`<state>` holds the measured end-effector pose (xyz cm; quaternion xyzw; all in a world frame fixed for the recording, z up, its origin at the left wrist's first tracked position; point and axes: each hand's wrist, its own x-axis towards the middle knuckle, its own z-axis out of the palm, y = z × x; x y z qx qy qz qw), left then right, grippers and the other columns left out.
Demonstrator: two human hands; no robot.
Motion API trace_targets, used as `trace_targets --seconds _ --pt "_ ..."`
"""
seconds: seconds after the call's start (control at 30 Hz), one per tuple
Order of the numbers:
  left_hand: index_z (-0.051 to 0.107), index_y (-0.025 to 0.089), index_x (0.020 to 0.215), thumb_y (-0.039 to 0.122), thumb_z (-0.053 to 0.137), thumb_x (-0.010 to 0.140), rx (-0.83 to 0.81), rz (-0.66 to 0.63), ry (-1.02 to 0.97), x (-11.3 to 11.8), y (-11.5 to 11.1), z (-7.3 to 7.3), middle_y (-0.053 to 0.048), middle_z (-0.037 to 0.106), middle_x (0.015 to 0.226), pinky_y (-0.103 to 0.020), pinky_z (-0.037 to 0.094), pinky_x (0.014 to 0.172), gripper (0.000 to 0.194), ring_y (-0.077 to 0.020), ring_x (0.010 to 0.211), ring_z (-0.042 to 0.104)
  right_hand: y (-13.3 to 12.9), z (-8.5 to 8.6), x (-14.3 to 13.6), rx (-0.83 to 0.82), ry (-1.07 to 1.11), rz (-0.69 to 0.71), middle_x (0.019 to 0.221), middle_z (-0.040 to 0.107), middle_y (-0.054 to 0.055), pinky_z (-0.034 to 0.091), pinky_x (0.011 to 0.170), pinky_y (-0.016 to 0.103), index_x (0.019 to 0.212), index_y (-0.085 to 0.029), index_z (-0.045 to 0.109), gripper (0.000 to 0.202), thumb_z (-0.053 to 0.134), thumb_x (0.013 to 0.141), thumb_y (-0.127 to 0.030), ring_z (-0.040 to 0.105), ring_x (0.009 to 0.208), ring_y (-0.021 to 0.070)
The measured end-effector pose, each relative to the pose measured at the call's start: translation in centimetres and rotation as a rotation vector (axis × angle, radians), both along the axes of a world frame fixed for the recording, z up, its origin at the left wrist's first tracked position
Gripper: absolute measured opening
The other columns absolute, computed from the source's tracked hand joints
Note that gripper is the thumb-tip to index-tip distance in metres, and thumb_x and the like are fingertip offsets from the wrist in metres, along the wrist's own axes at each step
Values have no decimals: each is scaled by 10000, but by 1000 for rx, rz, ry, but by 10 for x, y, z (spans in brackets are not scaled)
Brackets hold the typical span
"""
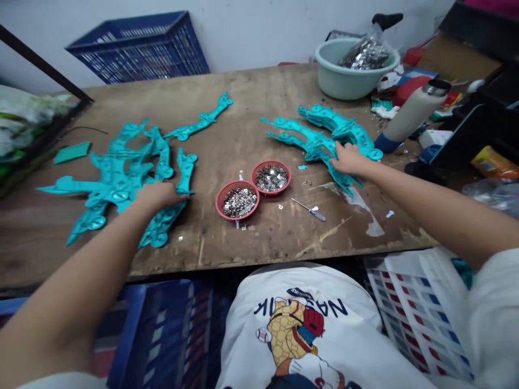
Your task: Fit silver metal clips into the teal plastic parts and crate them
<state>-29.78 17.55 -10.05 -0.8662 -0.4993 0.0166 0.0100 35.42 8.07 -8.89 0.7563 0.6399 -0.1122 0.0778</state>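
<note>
On the left, a heap of teal curved plastic parts [109,183] lies tangled on the wooden table. My left hand [160,195] is at the heap's right side, its fingers closed on a teal plastic part [185,170] that stands out beyond them. Over at the right, my right hand [349,160] grips a teal plastic part [320,145] in a smaller pile, thumb and index finger against it; the other fingertips are partly hidden. Two red baskets, the nearer one [237,201] and the farther one [271,178], hold small metal pieces between my hands.
A small screwdriver [316,213] lies near the baskets among scattered metal clips. One loose teal part [203,123] rests farther back. A pale green basin [344,81] and a bottle [416,113] stand at right. Crates, blue [166,329] and white [417,308], sit below the table edge.
</note>
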Motion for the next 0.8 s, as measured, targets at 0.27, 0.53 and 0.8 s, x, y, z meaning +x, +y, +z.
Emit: trace_targets --seconds 0.27,0.53,0.8 --pt "632 209 790 1343 681 546 -27 433 -103 -7 -15 -33 -182 739 945 -903 438 1006 1161 -707 1515 572 2 -34 -2 -79 -34 -25 1813 540 496 401 1471 586 1946 103 357 859 488 1261 -399 575 1724 563" --pt "839 197 1119 866 850 844 -85 592 -35 55 -30 29 -270 852 1443 -773 548 1285 723 -641 1581 646 -6 -31 5 358 34 66 1889 435 498 475 1394 816 2009 45 313 1104 604 1225 -676 502 1737 687" --pt "650 255 1137 378 869 840 -84 365 -1028 125 -69 134 -58 780 1247 -334 748 850 389 -261 1095 811 -52 43 -106 419 595 504 1932 604 261 436 1557 751 1934 -218 601 964 741 1153 -764 546 1837 526"
